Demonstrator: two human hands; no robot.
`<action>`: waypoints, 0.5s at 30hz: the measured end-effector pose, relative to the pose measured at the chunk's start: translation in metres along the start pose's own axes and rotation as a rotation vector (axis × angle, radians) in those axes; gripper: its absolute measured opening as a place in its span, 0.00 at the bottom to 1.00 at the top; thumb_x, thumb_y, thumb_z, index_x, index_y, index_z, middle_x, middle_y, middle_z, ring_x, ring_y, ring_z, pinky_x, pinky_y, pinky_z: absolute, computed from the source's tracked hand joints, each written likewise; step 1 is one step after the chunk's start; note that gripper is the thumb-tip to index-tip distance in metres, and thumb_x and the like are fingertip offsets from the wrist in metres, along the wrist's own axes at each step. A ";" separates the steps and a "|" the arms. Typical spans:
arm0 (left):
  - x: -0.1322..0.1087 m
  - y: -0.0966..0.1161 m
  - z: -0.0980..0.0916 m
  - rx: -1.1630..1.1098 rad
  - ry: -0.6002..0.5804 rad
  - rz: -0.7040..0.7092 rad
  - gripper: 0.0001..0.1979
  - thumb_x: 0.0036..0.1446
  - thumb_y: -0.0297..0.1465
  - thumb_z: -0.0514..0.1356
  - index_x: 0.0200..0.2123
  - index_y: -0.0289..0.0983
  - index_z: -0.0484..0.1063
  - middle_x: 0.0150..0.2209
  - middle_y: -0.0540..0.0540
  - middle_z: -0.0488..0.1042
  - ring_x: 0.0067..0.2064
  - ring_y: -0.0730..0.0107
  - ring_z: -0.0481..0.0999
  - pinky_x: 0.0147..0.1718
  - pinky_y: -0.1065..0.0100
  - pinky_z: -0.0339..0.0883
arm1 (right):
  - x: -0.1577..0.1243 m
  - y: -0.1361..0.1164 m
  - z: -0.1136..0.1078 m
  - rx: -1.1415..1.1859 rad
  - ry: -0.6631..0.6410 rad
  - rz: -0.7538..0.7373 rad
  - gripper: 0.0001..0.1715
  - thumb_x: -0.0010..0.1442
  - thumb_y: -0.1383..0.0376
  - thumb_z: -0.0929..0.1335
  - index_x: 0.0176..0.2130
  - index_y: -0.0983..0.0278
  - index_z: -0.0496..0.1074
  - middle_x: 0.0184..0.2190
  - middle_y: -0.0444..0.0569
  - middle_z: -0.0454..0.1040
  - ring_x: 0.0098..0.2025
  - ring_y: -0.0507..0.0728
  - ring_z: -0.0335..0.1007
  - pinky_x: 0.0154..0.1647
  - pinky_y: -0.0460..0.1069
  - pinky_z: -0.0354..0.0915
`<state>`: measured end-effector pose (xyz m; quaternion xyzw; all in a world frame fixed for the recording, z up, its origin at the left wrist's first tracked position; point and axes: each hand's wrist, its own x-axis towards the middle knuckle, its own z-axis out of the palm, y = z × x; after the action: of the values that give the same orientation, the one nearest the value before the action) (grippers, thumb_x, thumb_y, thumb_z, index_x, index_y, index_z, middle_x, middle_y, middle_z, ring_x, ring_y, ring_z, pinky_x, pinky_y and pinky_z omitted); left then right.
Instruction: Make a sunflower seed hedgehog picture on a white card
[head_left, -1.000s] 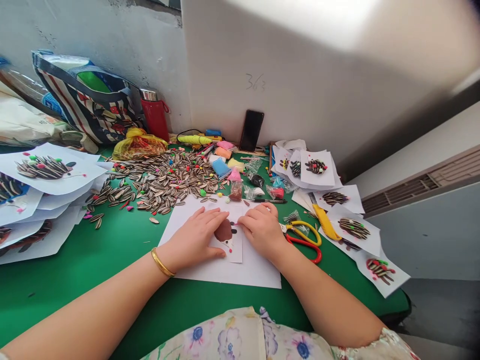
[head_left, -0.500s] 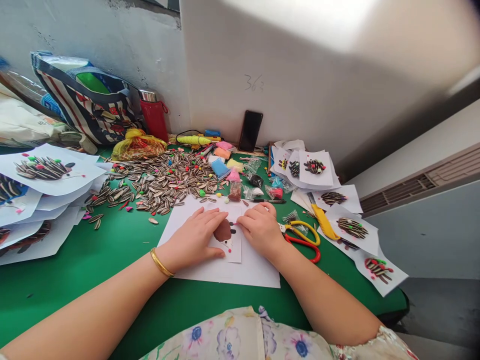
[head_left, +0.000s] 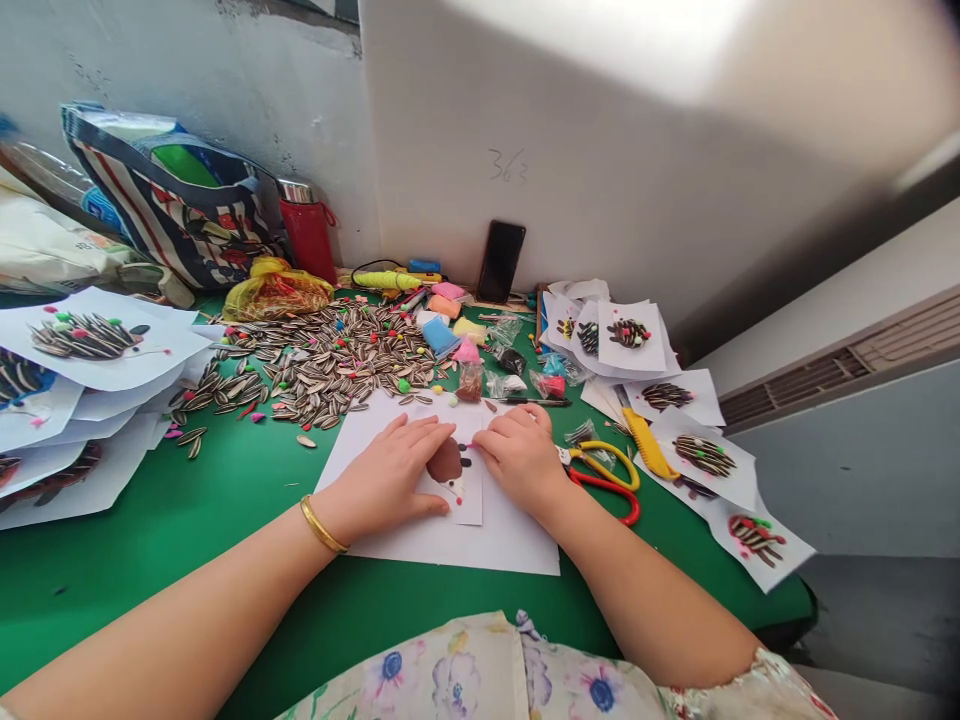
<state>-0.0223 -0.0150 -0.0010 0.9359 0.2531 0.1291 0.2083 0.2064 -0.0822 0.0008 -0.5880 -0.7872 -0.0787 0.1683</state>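
Observation:
My left hand (head_left: 394, 465) lies flat with fingers stretched over a small white card (head_left: 471, 512), pressing it down. On that card is a brown clay shape (head_left: 447, 462) with dark oval bits at its right side and a white pointed part with a red dot (head_left: 459, 501) below. My right hand (head_left: 521, 455) rests at the card's right edge, its fingers curled and pinched beside the dark bits. A speck of pink shows at its fingertips; what they hold is mostly hidden. Under both hands is a larger white sheet (head_left: 517, 548).
Sunflower seeds (head_left: 352, 360) are heaped beyond my left hand, with bagged coloured clay (head_left: 470, 382) beside them. Scissors (head_left: 611, 480) and a yellow cutter (head_left: 649, 440) lie at right. Finished seed-decorated cards (head_left: 705, 455) flank both sides. A phone (head_left: 501, 262) leans on the wall.

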 end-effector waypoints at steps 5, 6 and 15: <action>0.000 0.000 -0.002 0.004 0.006 -0.018 0.45 0.49 0.44 0.69 0.67 0.44 0.54 0.63 0.40 0.67 0.66 0.49 0.61 0.67 0.43 0.42 | -0.002 0.002 -0.009 0.075 0.015 0.020 0.10 0.64 0.67 0.66 0.36 0.57 0.76 0.32 0.44 0.77 0.41 0.57 0.65 0.59 0.58 0.46; 0.000 0.000 -0.003 0.006 0.008 -0.025 0.45 0.50 0.44 0.69 0.67 0.44 0.54 0.62 0.40 0.67 0.66 0.49 0.61 0.67 0.42 0.41 | -0.002 0.002 -0.011 0.088 0.007 0.019 0.09 0.64 0.68 0.66 0.35 0.57 0.76 0.32 0.44 0.77 0.41 0.57 0.66 0.60 0.58 0.46; 0.000 -0.001 -0.006 0.004 -0.002 -0.040 0.44 0.50 0.43 0.69 0.67 0.43 0.54 0.63 0.39 0.66 0.67 0.49 0.60 0.67 0.41 0.39 | -0.003 -0.002 -0.010 0.136 -0.023 -0.030 0.09 0.63 0.67 0.66 0.33 0.58 0.76 0.30 0.45 0.77 0.38 0.56 0.65 0.58 0.57 0.49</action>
<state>-0.0248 -0.0125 0.0040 0.9313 0.2716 0.1235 0.2091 0.2067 -0.0887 0.0094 -0.5641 -0.8014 -0.0209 0.1975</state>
